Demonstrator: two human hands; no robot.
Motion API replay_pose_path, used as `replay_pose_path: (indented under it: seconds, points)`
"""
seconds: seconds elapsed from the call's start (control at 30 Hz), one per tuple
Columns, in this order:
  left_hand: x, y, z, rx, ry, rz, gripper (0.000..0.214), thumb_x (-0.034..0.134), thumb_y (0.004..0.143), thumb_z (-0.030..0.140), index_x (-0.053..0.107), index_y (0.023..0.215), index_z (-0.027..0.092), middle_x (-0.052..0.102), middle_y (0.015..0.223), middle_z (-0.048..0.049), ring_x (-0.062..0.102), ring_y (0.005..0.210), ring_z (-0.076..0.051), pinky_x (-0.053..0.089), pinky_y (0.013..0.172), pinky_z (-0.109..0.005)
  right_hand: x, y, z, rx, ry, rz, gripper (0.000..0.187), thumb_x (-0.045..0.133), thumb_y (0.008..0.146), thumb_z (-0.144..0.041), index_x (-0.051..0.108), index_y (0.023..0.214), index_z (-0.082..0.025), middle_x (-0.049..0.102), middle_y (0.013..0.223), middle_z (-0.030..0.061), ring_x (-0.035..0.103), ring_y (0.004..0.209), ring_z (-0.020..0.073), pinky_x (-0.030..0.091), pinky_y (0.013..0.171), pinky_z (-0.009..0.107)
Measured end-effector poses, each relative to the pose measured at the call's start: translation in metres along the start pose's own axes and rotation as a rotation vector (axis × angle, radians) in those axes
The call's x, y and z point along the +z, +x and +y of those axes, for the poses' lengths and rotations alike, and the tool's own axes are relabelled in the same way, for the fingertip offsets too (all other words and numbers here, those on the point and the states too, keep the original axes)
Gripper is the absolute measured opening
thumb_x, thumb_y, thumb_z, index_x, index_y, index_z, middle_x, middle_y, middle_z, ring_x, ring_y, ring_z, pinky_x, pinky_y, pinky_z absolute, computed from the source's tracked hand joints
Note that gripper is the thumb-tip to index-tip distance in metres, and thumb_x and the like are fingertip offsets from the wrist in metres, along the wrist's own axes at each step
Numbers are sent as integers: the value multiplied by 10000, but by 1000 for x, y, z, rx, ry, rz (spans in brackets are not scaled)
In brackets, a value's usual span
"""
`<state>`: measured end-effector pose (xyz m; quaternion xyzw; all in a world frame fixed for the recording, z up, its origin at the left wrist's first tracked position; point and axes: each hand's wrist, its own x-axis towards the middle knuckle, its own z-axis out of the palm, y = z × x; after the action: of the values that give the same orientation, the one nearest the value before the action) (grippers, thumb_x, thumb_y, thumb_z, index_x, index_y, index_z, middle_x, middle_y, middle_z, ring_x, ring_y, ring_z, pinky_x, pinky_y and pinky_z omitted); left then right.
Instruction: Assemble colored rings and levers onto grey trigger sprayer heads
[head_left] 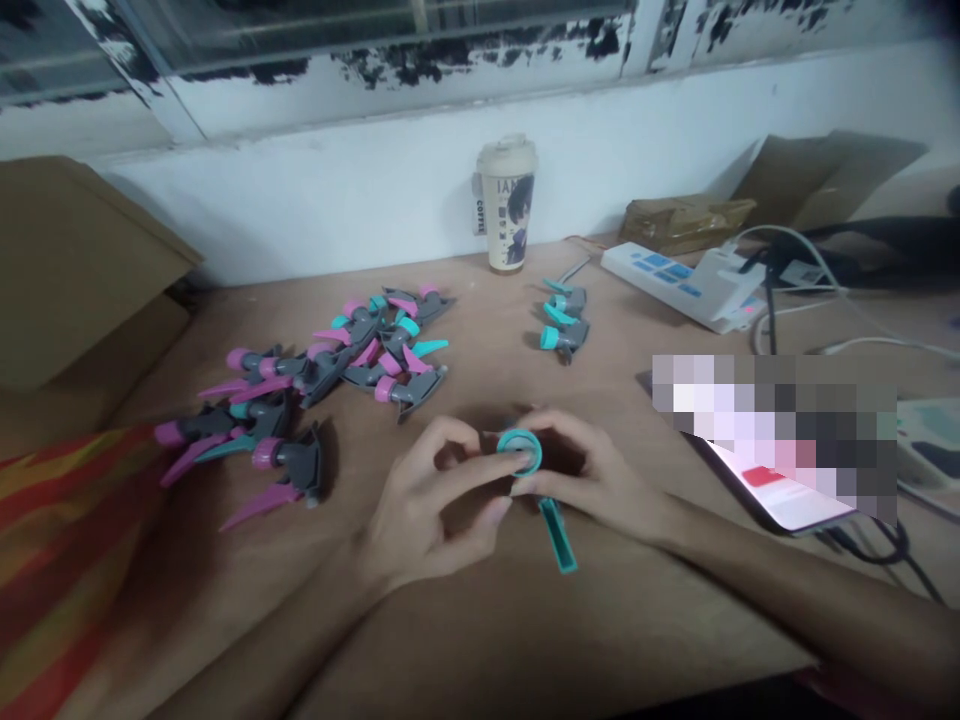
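Observation:
A grey trigger sprayer head with a teal screw collar (520, 436) is in my right hand (592, 465), its collar opening turned up towards me. The fingers and thumb of that hand close around its sides, hiding most of the grey body. The teal trigger (558, 537) sticks out below, towards me. My left hand (439, 490) is at the collar from the left, the index fingertip pressed into the round opening. Its thumb stays apart from the index finger, and the other fingers are curved. Whether anything small lies under that fingertip, I cannot tell.
Several sprayer heads with pink or teal parts (289, 465) lie piled at left. A few teal ones (564, 335) lie behind my hands. A coffee cup (508, 215) stands by the wall. At right are a power strip (675, 285) and a lit phone (802, 505); cardboard (67, 270) stands far left.

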<state>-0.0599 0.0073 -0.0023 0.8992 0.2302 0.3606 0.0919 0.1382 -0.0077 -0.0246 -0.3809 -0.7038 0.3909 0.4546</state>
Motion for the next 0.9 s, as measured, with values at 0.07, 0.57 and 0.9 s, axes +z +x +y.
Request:
replay_pose_path:
  seconds: [0.07, 0.57, 0.9]
  points:
    - [4, -2, 3, 11, 15, 106, 352, 602, 747, 189, 558, 1096, 204, 474, 909, -33, 504, 715, -116, 483, 586, -240, 0, 0, -1, -17, 29, -11, 303, 721, 718, -355, 572, 962, -254, 641, 920, -4, 609, 891, 180, 458, 822, 356]
    - [11, -9, 3, 72, 118, 96, 235, 637, 733, 233, 551, 952, 227, 444, 875, -13, 514, 727, -113, 528, 576, -227, 0, -3, -2, -71, -25, -74, 312, 709, 725, -282, 510, 964, -258, 606, 908, -11, 584, 890, 176, 408, 887, 405]
    - [9, -4, 10, -8, 62, 46, 193, 587, 790, 298, 564, 951, 193, 448, 853, -23, 462, 636, -95, 456, 504, -214, 0, -1, -2, -63, -183, -16, 282, 685, 740, -376, 531, 942, -255, 632, 882, -2, 585, 875, 192, 394, 907, 416]
